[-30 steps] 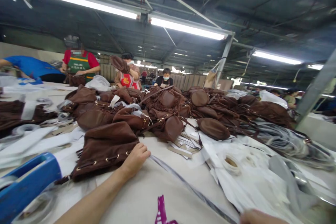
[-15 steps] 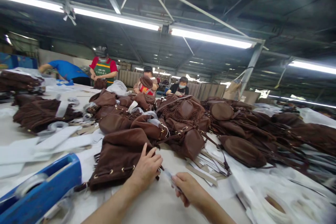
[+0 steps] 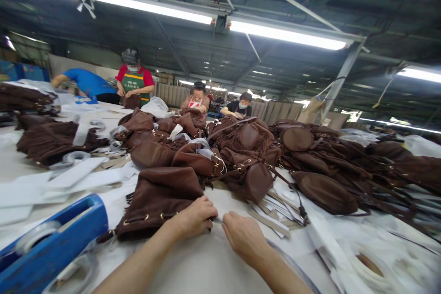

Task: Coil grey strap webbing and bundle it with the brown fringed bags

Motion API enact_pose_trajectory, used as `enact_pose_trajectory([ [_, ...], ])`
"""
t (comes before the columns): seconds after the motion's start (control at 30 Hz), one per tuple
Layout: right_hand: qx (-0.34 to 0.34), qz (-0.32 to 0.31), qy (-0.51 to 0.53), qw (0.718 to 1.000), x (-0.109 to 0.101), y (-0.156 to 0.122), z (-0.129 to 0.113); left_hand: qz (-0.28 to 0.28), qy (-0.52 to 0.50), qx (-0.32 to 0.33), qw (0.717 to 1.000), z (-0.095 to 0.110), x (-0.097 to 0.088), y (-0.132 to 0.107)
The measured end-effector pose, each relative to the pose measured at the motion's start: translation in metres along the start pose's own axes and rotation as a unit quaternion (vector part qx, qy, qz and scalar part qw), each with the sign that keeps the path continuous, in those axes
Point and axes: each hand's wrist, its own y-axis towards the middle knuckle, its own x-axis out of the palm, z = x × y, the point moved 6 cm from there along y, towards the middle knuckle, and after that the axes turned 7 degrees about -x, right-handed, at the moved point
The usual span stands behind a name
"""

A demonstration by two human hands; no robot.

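A dark brown drawstring bag (image 3: 161, 193) lies on the table, its mouth with brass eyelets toward me and a cord threaded through them. At its right edge my left hand (image 3: 197, 217) is closed, fingers curled around the end of the drawstring, which they mostly hide. My right hand (image 3: 244, 236) is closed in a pinch, a short gap to the right. A thin, pale plastic strip (image 3: 217, 220) spans that gap between the fingertips. Most of the strip is covered by the right fingers.
A blue tape dispenser (image 3: 69, 239) stands at front left. Brown bags (image 3: 251, 179) are heaped across the table behind my hands. White sheets (image 3: 76, 179) lie left, cardboard strips (image 3: 272, 216) and a white roll (image 3: 370, 266) right. Several people work beyond the pile.
My right hand has moved up and closer to my left hand, bringing the plastic strip with it. The left fingers, stretched over the bag before, have curled in at its edge.
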Motion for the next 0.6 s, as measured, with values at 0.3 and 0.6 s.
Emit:
enact_pose_trajectory([
  [0.3,-0.041,-0.050,-0.015,0.998,-0.003,0.004,0.006,-0.015,-0.047,-0.045,0.998,0.012,-0.004,-0.001],
  [0.6,-0.008,-0.214,0.228,0.950,-0.006,-0.034,0.019,-0.077,-0.050,0.014,0.996,0.026,0.003,0.005],
])
